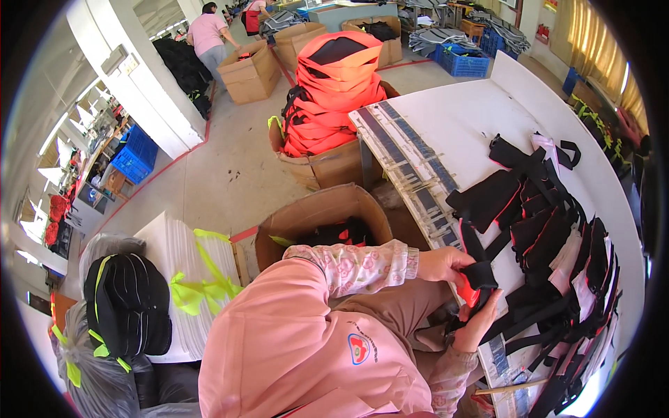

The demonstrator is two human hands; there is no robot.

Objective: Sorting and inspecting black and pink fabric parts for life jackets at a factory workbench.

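Both of my hands are closed on a black and orange-red fabric piece (pixel 481 276), held over the near edge of the white table (pixel 453 104). My left hand (pixel 443 264) grips it from the left, fingers on its upper part. From below, my right hand (pixel 479 324) pinches its lower side; some of those fingers are hidden behind the cloth. The orange-red side shows between the hands. Just to the right lies a spread heap of black fabric pieces with straps (pixel 536 230), some edged in red and some showing pale pink sides.
An open cardboard box (pixel 376 212) with dark pieces stands beside my left arm. Beyond it, another box (pixel 313 171) overflows with orange-red pieces (pixel 327 104). White sheets (pixel 182 279) and a black bundle (pixel 129 303) are stacked at left. A person in pink (pixel 208 35) bends over boxes farther back.
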